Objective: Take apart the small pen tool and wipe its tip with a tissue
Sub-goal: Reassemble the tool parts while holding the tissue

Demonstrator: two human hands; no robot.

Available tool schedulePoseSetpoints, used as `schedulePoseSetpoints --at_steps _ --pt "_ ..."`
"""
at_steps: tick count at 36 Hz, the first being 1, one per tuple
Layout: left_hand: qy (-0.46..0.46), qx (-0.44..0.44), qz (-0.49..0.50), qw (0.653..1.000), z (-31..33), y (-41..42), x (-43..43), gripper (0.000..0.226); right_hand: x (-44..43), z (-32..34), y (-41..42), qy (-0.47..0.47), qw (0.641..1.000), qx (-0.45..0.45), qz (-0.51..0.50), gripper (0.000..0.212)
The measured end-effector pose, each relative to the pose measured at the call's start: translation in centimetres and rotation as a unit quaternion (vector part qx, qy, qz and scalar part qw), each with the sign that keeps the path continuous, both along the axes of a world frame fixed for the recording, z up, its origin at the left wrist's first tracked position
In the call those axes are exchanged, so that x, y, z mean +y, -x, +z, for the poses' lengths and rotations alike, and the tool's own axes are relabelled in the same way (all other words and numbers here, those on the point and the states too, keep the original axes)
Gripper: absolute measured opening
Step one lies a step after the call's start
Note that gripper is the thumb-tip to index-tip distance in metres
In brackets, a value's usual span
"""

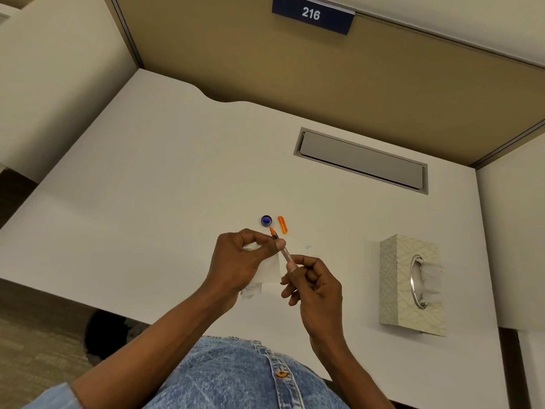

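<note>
Over the desk (147, 172), right hand (314, 286) pinches the pen (285, 254) by its rear barrel, left hand (239, 258) clamps tissue (267, 268) near the tip; light, stiff, likely slippery, so grip mid-barrel.

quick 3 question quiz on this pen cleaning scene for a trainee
1. True or false: the orange cap is still on the pen tool.
2. Which hand holds the tissue? A) left hand B) right hand
3. Fill in: the tissue box sits on the desk to the person's ____.

Key: 1. False, it lies on the desk beside the small dark round cap. 2. A. 3. right.
</note>
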State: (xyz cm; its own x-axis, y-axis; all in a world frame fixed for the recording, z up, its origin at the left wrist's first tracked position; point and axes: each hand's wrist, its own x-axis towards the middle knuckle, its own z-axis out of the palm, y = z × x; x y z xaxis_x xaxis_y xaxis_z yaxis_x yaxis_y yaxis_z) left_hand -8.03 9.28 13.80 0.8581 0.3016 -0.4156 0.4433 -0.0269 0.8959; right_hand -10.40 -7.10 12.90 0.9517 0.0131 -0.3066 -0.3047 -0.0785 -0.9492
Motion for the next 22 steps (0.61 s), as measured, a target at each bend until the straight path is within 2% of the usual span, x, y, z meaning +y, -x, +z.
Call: schedulePoseSetpoints --at_steps 6,16,22 --pt "0.000 -0.003 -0.001 1.000 -0.01 -0.13 -0.14 0.028 -0.26 -0.40 -0.23 0.019 1.000 -0.008 0.006 0.009" --pt "-0.005 -0.002 -0.002 1.000 0.00 -0.25 -0.03 0.025 -0.08 -0.35 -0.26 -0.008 1.000 0.005 0.004 0.028" --pt "-0.005 0.000 -0.009 1.000 0.37 -0.19 -0.14 0.026 -0.18 -0.47 -0.21 0.011 1.000 0.006 0.003 0.013"
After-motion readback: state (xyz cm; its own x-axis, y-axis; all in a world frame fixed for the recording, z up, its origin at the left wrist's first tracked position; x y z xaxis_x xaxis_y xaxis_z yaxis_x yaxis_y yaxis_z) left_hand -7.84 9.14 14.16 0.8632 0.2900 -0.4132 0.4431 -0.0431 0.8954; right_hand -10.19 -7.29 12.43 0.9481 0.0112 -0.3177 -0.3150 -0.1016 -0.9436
